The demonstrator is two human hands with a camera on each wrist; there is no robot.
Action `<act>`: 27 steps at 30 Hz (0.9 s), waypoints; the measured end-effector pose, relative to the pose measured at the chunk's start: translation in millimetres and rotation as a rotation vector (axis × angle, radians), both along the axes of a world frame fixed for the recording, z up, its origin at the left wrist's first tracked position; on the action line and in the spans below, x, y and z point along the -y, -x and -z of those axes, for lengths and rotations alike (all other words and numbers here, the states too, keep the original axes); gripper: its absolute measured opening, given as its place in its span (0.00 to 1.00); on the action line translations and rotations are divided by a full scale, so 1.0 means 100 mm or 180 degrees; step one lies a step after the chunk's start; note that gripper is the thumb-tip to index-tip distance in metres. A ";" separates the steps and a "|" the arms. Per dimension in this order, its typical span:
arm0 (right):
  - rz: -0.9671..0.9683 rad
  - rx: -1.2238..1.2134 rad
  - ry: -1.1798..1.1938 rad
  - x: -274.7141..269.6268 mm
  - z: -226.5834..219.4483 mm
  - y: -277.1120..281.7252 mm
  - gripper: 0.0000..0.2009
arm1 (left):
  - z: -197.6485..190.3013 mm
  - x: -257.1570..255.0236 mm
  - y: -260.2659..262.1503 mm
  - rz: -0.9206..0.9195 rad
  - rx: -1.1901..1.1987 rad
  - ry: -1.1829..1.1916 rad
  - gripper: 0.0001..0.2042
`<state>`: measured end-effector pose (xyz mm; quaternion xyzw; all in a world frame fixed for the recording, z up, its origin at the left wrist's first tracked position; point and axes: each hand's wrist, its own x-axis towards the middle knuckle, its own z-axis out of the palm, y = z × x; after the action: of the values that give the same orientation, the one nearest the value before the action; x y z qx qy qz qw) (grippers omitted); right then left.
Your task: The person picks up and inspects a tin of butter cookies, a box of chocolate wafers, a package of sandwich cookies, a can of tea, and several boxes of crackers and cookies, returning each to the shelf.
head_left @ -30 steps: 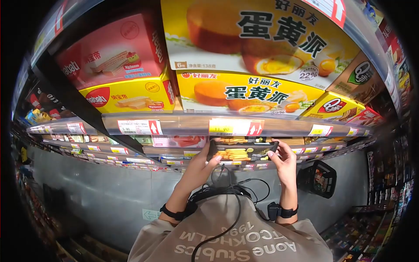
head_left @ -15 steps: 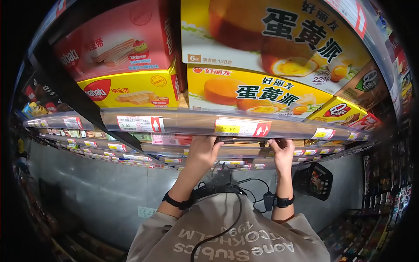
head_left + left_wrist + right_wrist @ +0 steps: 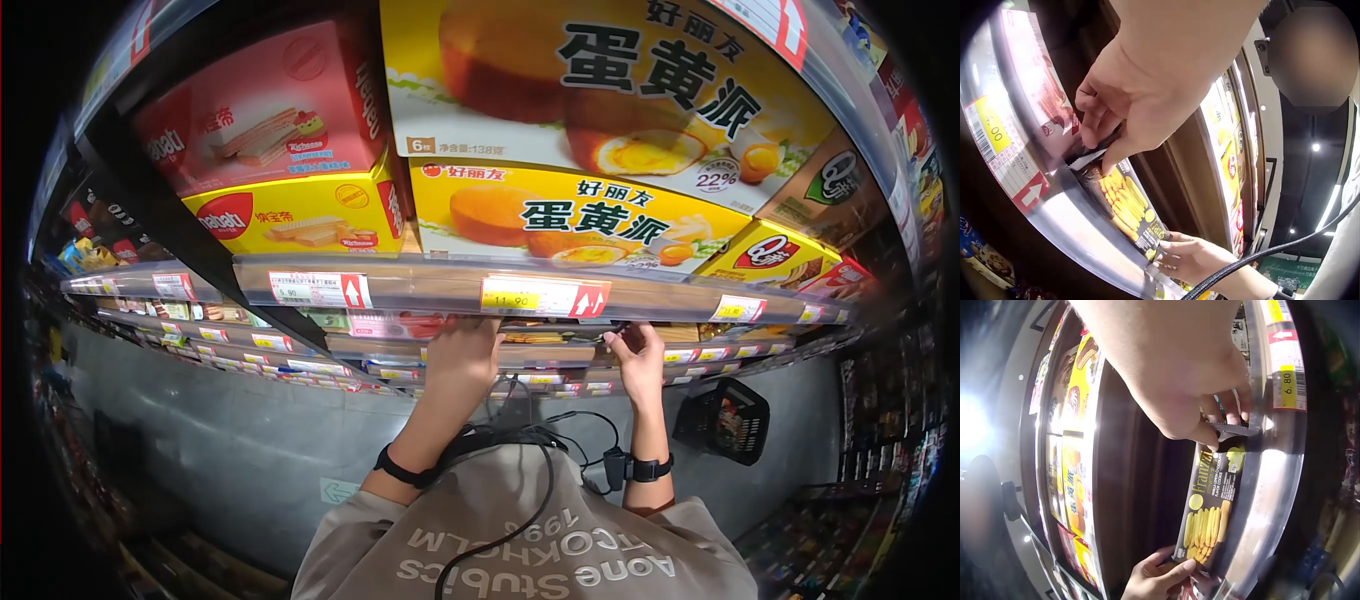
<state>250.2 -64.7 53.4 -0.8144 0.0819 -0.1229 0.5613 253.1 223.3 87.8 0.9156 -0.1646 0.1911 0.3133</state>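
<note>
A black packet with yellow finger-shaped cookies [image 3: 1124,206] lies on a shelf below the large pie boxes; in the right wrist view the packet [image 3: 1205,506] shows the name Franzzi. The left hand [image 3: 462,368] pinches one end; seen from the left wrist, this hand [image 3: 1141,94] has thumb and fingers on the packet's crimped edge. At the opposite end the right hand [image 3: 638,362] pinches the other crimped edge, thumb towards the camera side, as the right wrist view of that hand [image 3: 1179,375] shows. The head view hides most of the packet under the upper shelf edge.
Above are yellow pie boxes [image 3: 590,215] and red and yellow wafer boxes [image 3: 300,215]. The upper shelf's edge [image 3: 420,285] juts over the hands. A pink pack [image 3: 1038,81] lies beside the left hand. A black basket [image 3: 722,420] stands on the floor at right.
The packet, earlier held tilted up in front of the shelf with its face showing, has gone in under the upper shelf edge with both hands. The left hand has turned more back-up.
</note>
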 end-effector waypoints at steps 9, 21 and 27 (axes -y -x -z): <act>-0.0118 -0.0095 0.0475 0.05 -0.01 -0.06 0.11 | -0.12 -0.03 -0.12 0.0166 -0.0991 -0.0763 0.12; -0.0013 0.0065 0.0498 -0.02 0.02 0.01 0.10 | -0.03 0.09 -0.08 -0.0089 -0.1149 -0.0376 0.15; 0.0932 0.1069 0.0198 0.02 0.08 0.16 0.06 | -0.34 0.10 0.24 -0.0023 -0.0307 0.0358 0.16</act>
<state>234.7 -67.1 45.6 -0.7788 0.1009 -0.3394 0.5177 228.8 213.0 121.8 0.9053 -0.1350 0.1568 0.3711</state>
